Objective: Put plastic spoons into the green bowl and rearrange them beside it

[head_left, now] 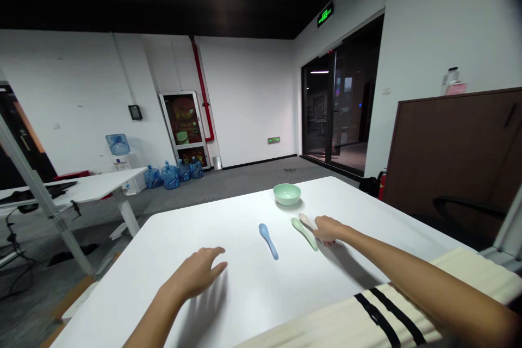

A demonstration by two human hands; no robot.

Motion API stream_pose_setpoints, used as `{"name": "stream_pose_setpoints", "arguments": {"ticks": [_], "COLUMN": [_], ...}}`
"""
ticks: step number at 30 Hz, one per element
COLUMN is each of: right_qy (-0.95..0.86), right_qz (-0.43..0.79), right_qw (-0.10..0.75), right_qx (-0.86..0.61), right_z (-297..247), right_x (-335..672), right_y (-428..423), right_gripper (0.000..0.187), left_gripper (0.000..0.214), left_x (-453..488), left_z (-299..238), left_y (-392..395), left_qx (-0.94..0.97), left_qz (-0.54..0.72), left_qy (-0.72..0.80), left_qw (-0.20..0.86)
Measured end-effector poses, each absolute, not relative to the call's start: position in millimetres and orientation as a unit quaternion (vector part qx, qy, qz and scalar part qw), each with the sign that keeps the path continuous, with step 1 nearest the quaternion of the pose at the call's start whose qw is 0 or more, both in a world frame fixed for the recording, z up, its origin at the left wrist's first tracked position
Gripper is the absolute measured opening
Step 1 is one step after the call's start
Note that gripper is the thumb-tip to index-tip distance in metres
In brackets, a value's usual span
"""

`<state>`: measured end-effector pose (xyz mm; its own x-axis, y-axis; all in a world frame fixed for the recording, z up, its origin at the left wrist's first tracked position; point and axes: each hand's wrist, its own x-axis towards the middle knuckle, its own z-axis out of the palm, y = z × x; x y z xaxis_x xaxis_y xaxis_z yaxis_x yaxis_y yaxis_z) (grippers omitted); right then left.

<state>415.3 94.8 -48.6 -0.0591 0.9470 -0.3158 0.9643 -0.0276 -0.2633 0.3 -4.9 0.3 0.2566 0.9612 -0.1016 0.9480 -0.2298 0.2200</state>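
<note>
My right hand (326,229) is closed on the handle of a beige spoon (305,221), whose bowl end points away from me toward the back of the table. A light green spoon (304,232) lies just left of it, close beside the hand. Farther left on the white table (236,293) rests a blue spoon (268,241). Behind the spoons stands a green bowl (287,194); no contents show in it. My left hand (202,272) hovers over the left part of the table, thumb and fingers apart, holding nothing; the blue spoon is nearest to it.
Cream cloth with black stripes (379,315) spreads along the near right edge. A second white table (101,182) with a metal post stands to the left. Several blue water jugs (170,175) sit on the floor by the wall. A brown cabinet (440,147) rises at right.
</note>
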Motion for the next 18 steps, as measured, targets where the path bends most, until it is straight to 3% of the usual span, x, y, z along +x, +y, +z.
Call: {"name": "stream_pose_setpoints", "arguments": {"ticks": [18], "right_qy": [0.701], "right_qz": [-0.204], "right_qw": [0.043], "right_qx": [0.682], "right_z": [-55.0], "right_x": [416.3], "right_y": [96.9], "right_gripper": [0.022], "left_gripper": [0.059], "left_x": [3.4], "left_z": [4.9], "left_y": [-6.9], "left_qx": [0.784], "left_qz": [0.022], "left_qy": [0.608], "left_qw": [0.121]}}
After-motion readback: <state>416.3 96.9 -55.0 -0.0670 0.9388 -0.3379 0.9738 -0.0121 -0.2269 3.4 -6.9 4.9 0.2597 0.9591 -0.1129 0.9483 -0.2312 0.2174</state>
